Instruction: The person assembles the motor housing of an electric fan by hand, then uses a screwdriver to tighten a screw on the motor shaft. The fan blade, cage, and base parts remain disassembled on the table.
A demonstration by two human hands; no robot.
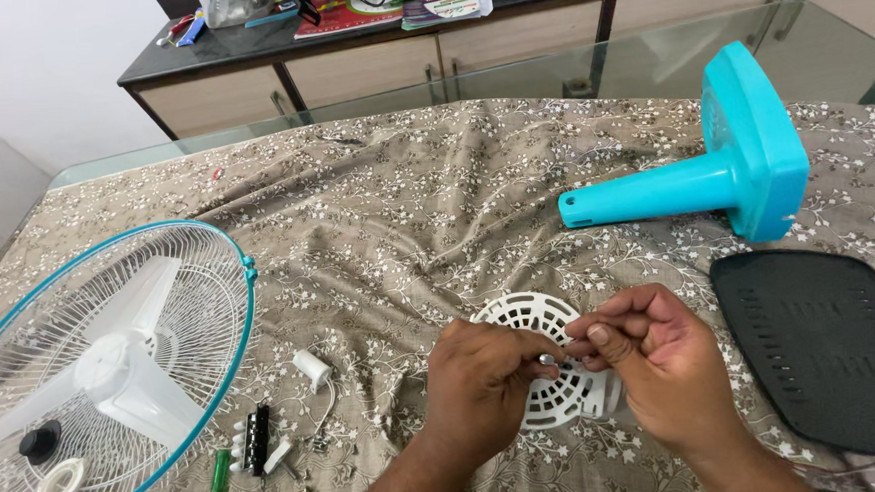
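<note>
Fan in pieces on the patterned cloth. My left hand and right hand meet over the white vented motor cover, which lies flat on the cloth just beneath them. Left fingers pinch a small metal part, probably a screw or pin; right fingers are closed narrow against it at the tip. Exact shape too small to tell.

Step in hand, as I judge it: handling one small fastener at the cover.

Next move calls for a steady pinch and fine alignment with a hole in the cover; a slip would lose the part in the cloth folds.

Nearby: teal stand to the right, black base plate, fan guard with blades to the left, green screwdriver and loose parts near it
</note>
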